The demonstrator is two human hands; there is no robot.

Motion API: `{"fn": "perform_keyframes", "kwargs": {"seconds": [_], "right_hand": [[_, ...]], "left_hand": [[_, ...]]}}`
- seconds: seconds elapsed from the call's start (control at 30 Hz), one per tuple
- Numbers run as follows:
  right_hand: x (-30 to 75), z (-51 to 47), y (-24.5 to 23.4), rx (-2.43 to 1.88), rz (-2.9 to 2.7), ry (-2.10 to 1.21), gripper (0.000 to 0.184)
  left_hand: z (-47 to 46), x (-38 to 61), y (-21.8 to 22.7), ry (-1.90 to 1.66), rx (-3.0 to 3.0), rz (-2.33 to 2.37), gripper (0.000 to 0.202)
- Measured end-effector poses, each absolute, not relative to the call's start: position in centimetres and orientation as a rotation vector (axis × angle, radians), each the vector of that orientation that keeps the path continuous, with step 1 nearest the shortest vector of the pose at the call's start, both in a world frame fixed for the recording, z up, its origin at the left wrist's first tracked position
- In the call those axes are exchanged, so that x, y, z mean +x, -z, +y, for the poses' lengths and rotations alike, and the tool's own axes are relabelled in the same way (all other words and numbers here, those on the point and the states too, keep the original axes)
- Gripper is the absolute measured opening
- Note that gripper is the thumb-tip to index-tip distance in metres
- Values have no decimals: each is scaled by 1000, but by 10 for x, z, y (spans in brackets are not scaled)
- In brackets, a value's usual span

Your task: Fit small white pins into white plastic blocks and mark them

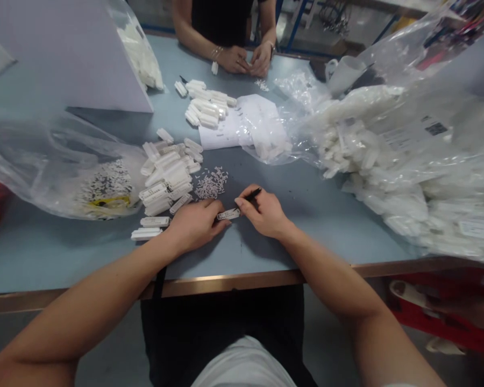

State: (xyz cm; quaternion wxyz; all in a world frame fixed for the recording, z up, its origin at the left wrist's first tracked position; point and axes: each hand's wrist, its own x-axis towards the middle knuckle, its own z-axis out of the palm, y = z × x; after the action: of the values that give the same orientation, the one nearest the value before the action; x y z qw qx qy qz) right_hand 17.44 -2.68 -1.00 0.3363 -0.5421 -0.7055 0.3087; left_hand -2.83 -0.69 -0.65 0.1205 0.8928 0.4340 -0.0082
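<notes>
Low over the blue table, my left hand grips one end of a white plastic housing with a row of small dark slots along it. Closed around black tweezers, my right hand has the tool's thin tip at the housing's right end. Whether a small part sits in the tip is too fine to make out. Just beyond my left hand lies a heap of tiny pale pieces. A pile of similar white housings rises to the left of it.
On the left lies a clear bag with small parts and something yellow. Large bags of white pieces crowd the right. Across the table, a co-worker's hands work near more housings and a paper sheet.
</notes>
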Motion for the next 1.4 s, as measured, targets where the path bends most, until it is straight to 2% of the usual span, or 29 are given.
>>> {"fn": "perform_keyframes", "kwargs": {"seconds": [0.27,0.5,0.77,1.07,1.4], "right_hand": [[175,-27,8,-1390,-1816,-844,22],[176,-27,7,-1369,-1974,-705,20],[171,-26,15,-1145,-2243,-476,17],[176,-26,11,-1321,-1905,-730,21],[176,-26,9,-1350,-1916,-736,20]], "left_hand": [[-7,-29,9,0,2610,1271,35],[-7,-29,8,3,2606,1258,34],[-7,-29,6,44,2617,1260,32],[-6,-29,9,-1,2596,1275,35],[-7,-29,8,-7,2585,1276,35]]}}
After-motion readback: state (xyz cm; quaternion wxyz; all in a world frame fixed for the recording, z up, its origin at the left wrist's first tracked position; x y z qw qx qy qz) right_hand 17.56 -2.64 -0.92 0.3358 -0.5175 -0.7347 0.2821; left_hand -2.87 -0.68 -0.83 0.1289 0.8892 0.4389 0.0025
